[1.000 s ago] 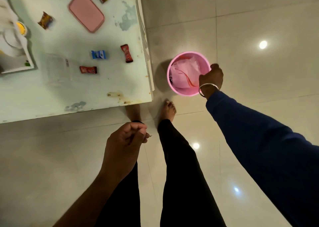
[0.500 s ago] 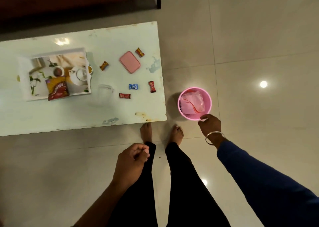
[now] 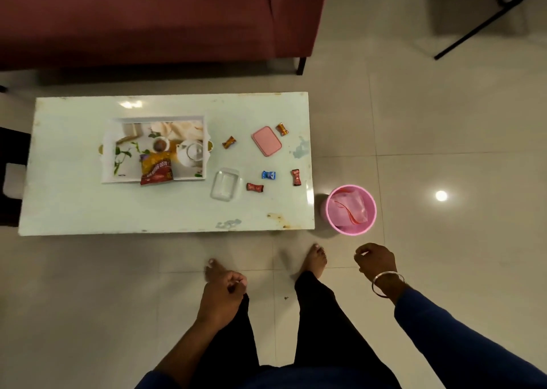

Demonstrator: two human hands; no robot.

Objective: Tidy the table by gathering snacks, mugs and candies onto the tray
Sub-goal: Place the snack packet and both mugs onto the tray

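Observation:
A white tray (image 3: 108,163) sits on the left half of the pale table (image 3: 74,205). In it are a white mug (image 3: 189,152), a small cup (image 3: 160,144) and a red snack packet (image 3: 156,169) that overhangs its front rim. Loose candies lie to the right of the tray: a brown one (image 3: 228,142), an orange one (image 3: 282,129), a blue one (image 3: 268,175) and two red ones (image 3: 255,187) (image 3: 295,177). My left hand (image 3: 223,295) hangs by my leg with curled fingers, holding nothing. My right hand (image 3: 376,260) hangs loosely curled below the pink bin, touching nothing.
A pink lid (image 3: 266,140) and a clear box (image 3: 225,184) lie among the candies. A pink bin (image 3: 351,209) stands on the floor at the table's right end. A red sofa (image 3: 148,18) runs behind the table. My bare feet stand close to the table's front edge.
My right hand has let go of the pink bin's rim and drawn back. The view has risen and pulled away, so the whole table and sofa now show.

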